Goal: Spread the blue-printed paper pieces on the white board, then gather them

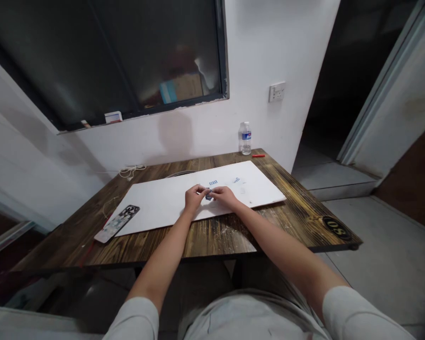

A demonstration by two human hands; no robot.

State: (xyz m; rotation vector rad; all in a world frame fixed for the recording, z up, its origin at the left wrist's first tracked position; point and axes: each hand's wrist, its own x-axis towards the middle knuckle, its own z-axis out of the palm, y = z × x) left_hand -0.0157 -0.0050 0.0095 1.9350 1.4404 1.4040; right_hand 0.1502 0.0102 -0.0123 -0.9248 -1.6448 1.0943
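Observation:
Over the white board (156, 208), my left hand (193, 196) and my right hand (225, 195) meet with fingertips pinched on one small dark blue-grey piece (208, 196). Its exact kind is too small to make out. Just beyond my fingers lies a small blue slotted piece (213, 182), flat on the board. Farther right on the board rests a second blue piece (236, 180), curved or toothed along one side. Faint small bits lie near it, too tiny to name.
The board lies on a dark wooden table (219, 236). A phone (117, 223) overlaps its left end. At the back are a white cable (131, 171), a water bottle (246, 139) and a red pen-like stick (258, 156). A wall with a window stands behind.

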